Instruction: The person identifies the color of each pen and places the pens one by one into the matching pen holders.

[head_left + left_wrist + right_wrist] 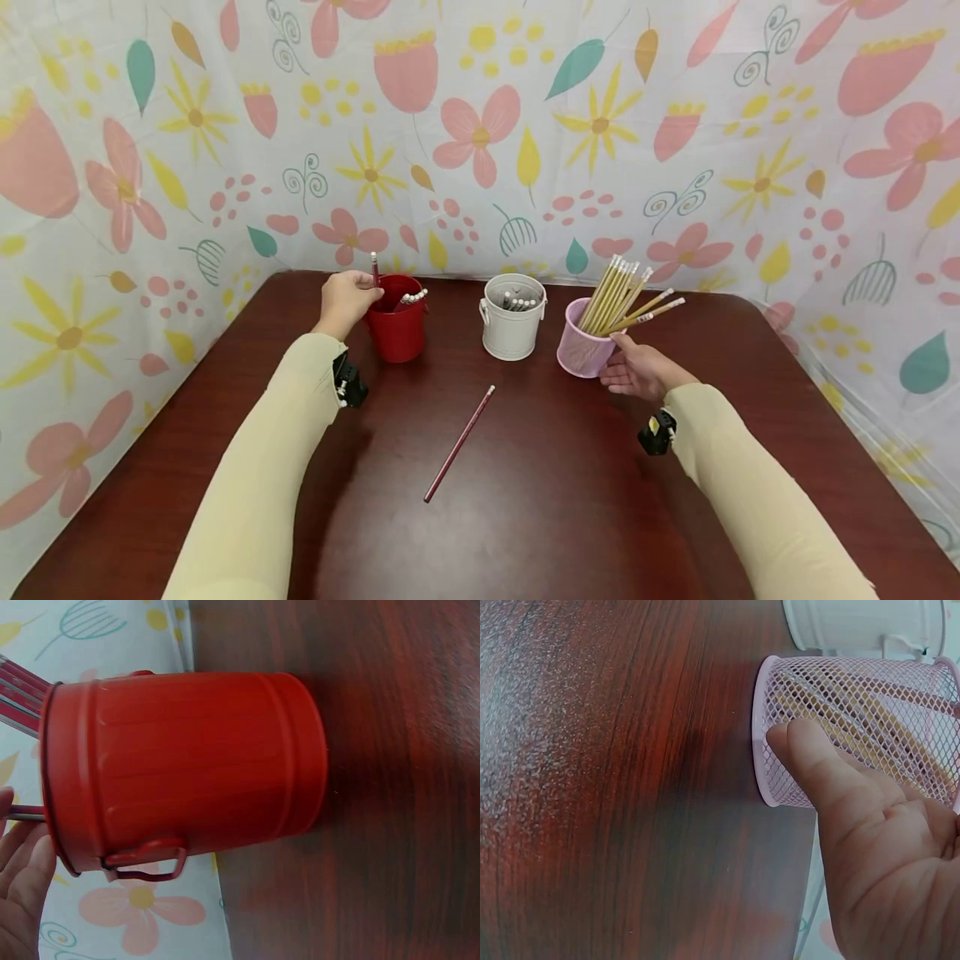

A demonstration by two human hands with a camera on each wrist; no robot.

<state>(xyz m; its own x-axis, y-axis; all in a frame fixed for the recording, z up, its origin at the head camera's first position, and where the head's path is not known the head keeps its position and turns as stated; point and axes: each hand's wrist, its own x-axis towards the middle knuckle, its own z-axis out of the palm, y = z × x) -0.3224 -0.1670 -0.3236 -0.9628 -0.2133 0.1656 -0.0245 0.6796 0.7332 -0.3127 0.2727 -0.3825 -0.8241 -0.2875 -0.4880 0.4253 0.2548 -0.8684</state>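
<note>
At the rim of a red metal bucket [397, 335], my left hand [345, 302] pinches a dark red pencil [375, 265] that stands upright with its white eraser end up. The left wrist view shows the pencil's shaft [28, 813] passing from the fingers over the bucket's rim. More red pencils [21, 694] lean out of the bucket's other side. My right hand [637, 371] is beside a pink mesh cup [582, 354], its fingers loosely extended along the mesh and its thumb near the rim. Yellow pencils [611, 296] fan out of that cup, erasers up.
Between the two stands a white bucket [510, 335] with several white-ended pencils [517, 303] low inside. One dark red pencil [460, 444] lies slantwise on the brown table [555, 517]. A flower-patterned curtain [480, 192] hangs right behind the table's back edge.
</note>
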